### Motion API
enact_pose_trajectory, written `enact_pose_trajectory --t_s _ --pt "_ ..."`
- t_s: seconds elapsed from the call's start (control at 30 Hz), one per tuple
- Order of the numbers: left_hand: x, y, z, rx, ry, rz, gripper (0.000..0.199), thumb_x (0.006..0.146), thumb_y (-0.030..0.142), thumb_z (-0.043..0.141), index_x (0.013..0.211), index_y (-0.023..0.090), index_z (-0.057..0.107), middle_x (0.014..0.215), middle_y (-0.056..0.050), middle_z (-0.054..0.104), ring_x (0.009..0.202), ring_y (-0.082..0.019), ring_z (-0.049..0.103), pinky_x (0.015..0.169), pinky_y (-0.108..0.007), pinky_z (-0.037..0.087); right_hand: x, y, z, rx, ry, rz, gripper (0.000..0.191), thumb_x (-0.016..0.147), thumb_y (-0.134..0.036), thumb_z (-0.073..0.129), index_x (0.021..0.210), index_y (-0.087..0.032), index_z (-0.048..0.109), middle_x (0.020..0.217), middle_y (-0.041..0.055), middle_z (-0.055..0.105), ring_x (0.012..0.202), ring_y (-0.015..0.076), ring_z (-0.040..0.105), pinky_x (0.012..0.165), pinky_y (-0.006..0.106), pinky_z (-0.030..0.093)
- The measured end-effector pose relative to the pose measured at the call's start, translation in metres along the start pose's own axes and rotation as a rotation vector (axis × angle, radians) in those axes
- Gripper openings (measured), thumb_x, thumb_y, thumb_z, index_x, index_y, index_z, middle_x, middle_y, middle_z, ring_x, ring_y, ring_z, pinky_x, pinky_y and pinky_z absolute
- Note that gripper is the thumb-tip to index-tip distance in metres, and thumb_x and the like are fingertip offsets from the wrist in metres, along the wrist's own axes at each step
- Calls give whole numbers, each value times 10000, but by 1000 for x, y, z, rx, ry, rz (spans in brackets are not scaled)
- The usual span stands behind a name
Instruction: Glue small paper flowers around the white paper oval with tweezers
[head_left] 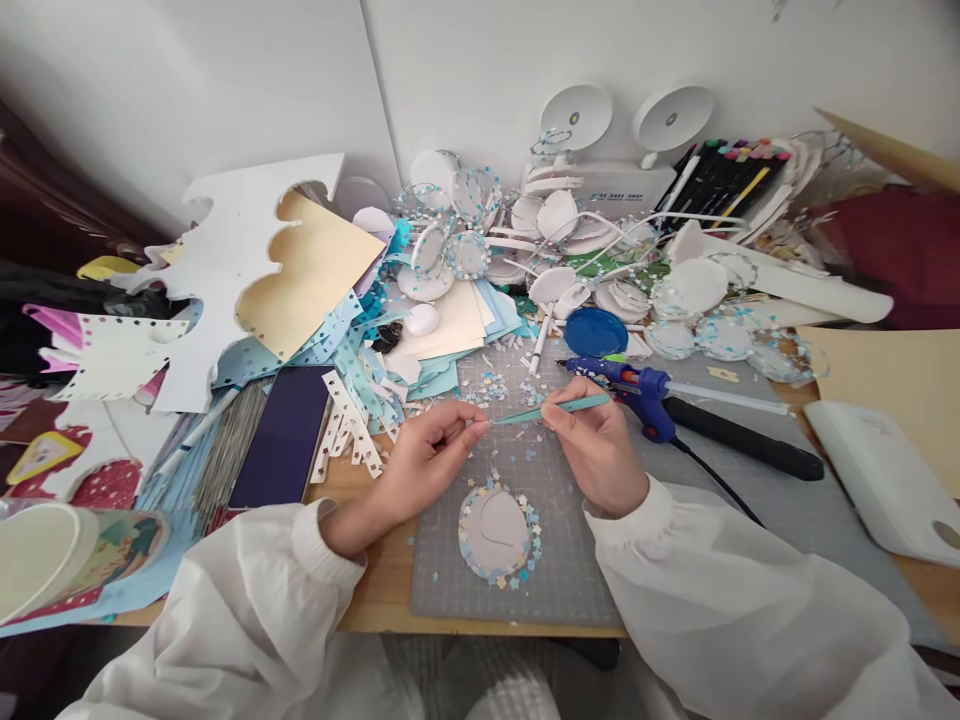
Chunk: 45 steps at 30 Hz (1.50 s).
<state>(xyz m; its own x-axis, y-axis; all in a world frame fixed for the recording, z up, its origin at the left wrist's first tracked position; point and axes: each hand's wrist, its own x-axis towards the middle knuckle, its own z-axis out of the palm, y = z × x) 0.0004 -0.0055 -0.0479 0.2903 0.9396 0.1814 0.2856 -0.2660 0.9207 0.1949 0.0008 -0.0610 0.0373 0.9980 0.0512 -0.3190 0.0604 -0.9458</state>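
Note:
Green tweezers (583, 404) lie between the fingers of my right hand (596, 440), their tips pointing left. My left hand (431, 455) is closed in a pinch right at those tips; whatever sits between thumb and forefinger is too small to name. Below both hands, a white foam disc (493, 535) rests on the grey cutting mat (570, 590). Small blue, white and yellow paper stars ring its edge, and a curved line runs across its face. More loose stars (491, 385) are scattered on the mat beyond my hands.
A blue glue gun (637, 385) with its cord lies right of my right hand, near a black-handled tool (742, 440). Left are a dark phone (281, 435), wire stems (229, 455) and a paper cup (82, 560). White foam discs (690, 288) pile up behind.

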Motion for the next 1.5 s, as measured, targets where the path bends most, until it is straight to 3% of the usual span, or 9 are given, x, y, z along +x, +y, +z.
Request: enact_pose_trajectory --t_s 0.53,0.87,0.97,1.1,1.17,1.3,1.37,1.5 --pt "1 1 0 27 -14 -57 244 886 370 548 857 147 642 515 73 337 487 -80 324 499 -207 292 1 4 -3 -129 11 -83 217 716 -321 753 695 -212 566 661 -24 504 645 135 489 610 293 387" --pt "2 5 -1 -32 -9 -112 232 880 363 550 854 145 625 539 64 382 521 -86 358 525 -209 315 2 0 -5 -94 57 -108 207 719 -297 752 684 -217 565 668 -24 521 639 131 480 608 290 385" --pt "4 9 -4 -83 -7 -158 279 891 378 511 774 142 605 609 31 460 564 -95 403 527 -214 317 2 -1 -6 -172 84 -206 189 747 -281 729 703 -223 554 683 -19 529 643 139 503 605 299 409" --pt "6 10 -7 -186 -35 -247 421 900 433 480 619 141 595 500 49 330 477 -83 306 476 -235 232 -2 -9 -2 -441 90 -535 139 777 -176 685 747 -238 563 714 10 586 712 186 582 666 368 464" --pt "6 8 -7 -285 -79 -263 454 897 466 482 625 137 635 467 58 280 452 -78 259 468 -245 199 -5 -15 1 -637 23 -763 180 764 -101 671 802 -253 581 740 20 643 722 199 613 677 391 476" --pt "5 1 -4 -492 -152 -295 462 870 529 502 667 138 643 462 73 228 450 -74 186 465 -250 160 -9 -28 10 -1052 -259 -1175 259 779 -75 635 893 -305 602 871 14 728 709 182 631 621 367 516" --pt "4 1 -4 -515 -172 -300 496 838 542 542 532 151 512 467 64 245 467 -73 195 469 -251 174 -10 -33 16 -1185 -397 -1253 217 821 -101 592 850 -315 609 893 4 736 717 173 631 626 357 529" --pt "3 3 -6 -513 -169 -289 535 808 480 593 462 170 328 474 52 277 477 -72 216 471 -251 207 -9 -39 31 -1282 -618 -1210 237 876 -112 526 757 -300 607 844 -4 732 711 156 615 634 335 528"
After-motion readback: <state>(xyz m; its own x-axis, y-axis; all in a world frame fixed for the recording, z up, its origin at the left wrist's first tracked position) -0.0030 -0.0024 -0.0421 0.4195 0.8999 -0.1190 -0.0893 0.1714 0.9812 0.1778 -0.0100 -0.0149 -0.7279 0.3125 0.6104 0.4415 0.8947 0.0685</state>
